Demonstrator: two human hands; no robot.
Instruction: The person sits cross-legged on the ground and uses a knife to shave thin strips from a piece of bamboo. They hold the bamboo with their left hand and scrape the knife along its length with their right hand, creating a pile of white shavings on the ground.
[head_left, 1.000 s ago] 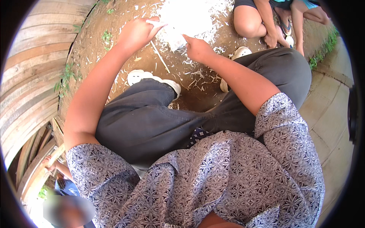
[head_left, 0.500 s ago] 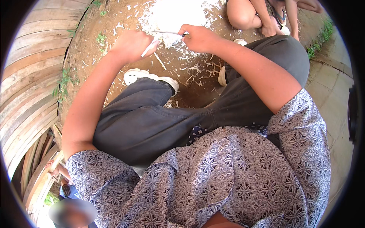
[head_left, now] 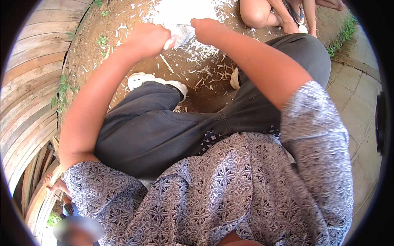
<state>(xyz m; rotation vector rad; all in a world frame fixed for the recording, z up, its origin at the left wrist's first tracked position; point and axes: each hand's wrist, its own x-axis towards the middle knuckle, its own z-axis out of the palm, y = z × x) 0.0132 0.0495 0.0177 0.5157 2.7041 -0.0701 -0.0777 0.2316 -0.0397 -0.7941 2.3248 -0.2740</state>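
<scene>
My left hand (head_left: pixel 148 39) is closed around a pale stick-like piece (head_left: pixel 170 42) whose end pokes out of the fist. My right hand (head_left: pixel 207 29) is closed too, a thin sliver or blade (head_left: pixel 182 25) reaching from it toward the left hand. Both hands are held out over a bright white heap of shavings (head_left: pixel 184 12) on the brown earth. What exactly the right hand grips is too small to tell.
My legs in dark trousers and white shoes (head_left: pixel 141 78) rest on dirt strewn with pale shavings (head_left: pixel 205 71). Another person's bare legs (head_left: pixel 262 14) are at the top right. Curved wooden planks (head_left: pixel 28 94) line the left, paving stones (head_left: pixel 357 94) the right.
Both hands have come together in front of me above the shavings heap; the right hand moved up toward the left, and the view tilted slightly.
</scene>
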